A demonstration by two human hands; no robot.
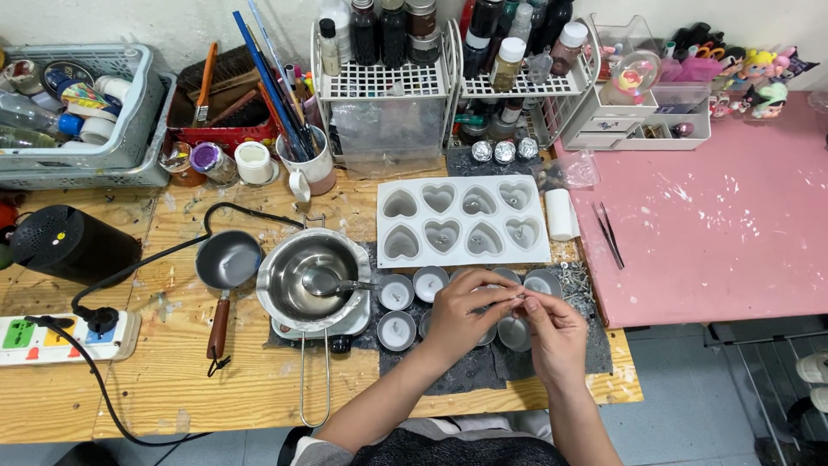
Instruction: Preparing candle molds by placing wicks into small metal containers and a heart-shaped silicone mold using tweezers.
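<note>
Your left hand (461, 312) and right hand (552, 332) meet over the dark mat (466, 367) at the front of the wooden worktop (172, 380). Fingers of both hands are pressed together at the tips, pinching one small thin item (518, 298) between them; too small to tell what it is, looks like a wick piece. It sits right at your fingertips, held above the small round metal cups (397, 330), not touching them. More of those cups lie just beyond and under your fingers; one (429, 282) sits just past your left knuckles, another (542, 282) just past your right fingertips, one (514, 333) partly hidden below your right fingers. Further out past your fingers: white heart-shaped silicone mould (463, 221), several cavities filled, some showing wick tabs. Left of your left fingers: steel bowl (310, 278) with a spoon (332, 283) in it, sitting on a small burner (323, 326). Beyond that, a small dark saucepan (228, 261) with a wooden handle, then a power strip (65, 336) at the worktop edge. Right of your right fingers: scattered small metal tabs (576, 289) on the mat, near but apart. Tweezers (609, 234) lie on the pink table (724, 224), well apart from your fingers. A white roll (561, 214) is just beside the mould's right edge.
</note>
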